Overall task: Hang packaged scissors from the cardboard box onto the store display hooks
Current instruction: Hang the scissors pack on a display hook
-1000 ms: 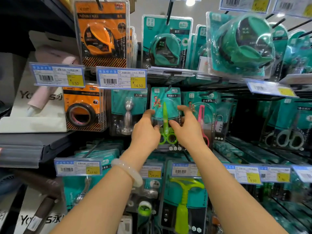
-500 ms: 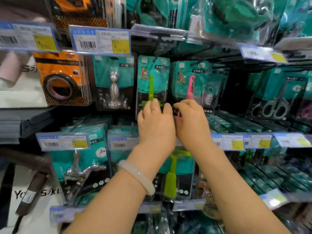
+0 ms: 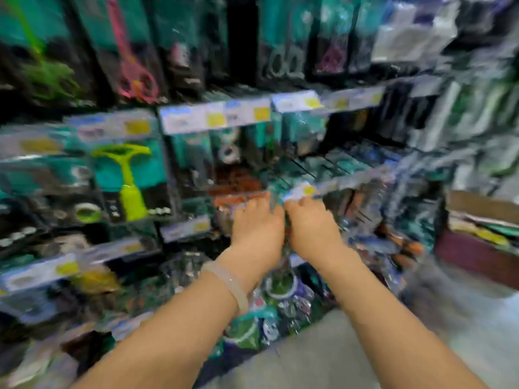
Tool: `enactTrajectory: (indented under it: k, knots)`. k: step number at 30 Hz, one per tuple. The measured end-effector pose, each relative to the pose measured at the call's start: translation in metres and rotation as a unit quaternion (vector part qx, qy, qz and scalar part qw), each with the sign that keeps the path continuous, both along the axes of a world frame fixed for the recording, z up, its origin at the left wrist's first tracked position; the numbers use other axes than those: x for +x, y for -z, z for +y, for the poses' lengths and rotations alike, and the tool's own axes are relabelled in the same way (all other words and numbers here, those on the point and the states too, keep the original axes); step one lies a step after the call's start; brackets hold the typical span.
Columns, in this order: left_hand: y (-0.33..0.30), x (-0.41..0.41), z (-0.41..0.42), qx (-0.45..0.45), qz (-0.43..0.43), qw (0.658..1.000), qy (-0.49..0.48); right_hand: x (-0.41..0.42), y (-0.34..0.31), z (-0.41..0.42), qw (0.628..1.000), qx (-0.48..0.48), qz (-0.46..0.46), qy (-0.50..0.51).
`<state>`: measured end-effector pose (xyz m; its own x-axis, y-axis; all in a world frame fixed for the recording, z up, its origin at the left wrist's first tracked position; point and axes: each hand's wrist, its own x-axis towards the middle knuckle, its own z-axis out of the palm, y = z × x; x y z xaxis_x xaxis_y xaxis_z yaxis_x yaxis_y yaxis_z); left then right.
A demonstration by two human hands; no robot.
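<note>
Head view is very blurry: left hand point(image 3: 257, 223) and right hand point(image 3: 311, 223) sit side by side, grip too smeared to tell, while light, stiff, slippery scissors packs point(image 3: 134, 71), best pinched by the top edge, hang at 11 o'clock.

Blurred shelf — lime peeler pkg point(image 3: 127, 178), yellow price tags point(image 3: 216, 119).

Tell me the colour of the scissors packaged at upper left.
Pink scissors, blurred but clear in the head view.

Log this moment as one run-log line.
view: motion-blurred | left hand: at lower hooks, grip unclear | right hand: beside it, grip unclear | cardboard box: right edge
</note>
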<state>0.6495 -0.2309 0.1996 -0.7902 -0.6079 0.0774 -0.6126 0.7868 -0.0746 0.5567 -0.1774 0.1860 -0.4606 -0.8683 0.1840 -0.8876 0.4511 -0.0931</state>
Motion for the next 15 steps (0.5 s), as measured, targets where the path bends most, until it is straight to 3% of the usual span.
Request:
enactTrajectory:
  k: [6,15]
  knots:
    - [0.100,-0.048,0.070,0.076,-0.088,0.993,0.037,-0.042,0.087,0.091,0.985,0.117,-0.094,0.081]
    - [0.173,-0.126,0.179,0.106,-0.153,0.976,0.112,-0.111,0.169,0.233,0.945,0.156,-0.198,0.209]
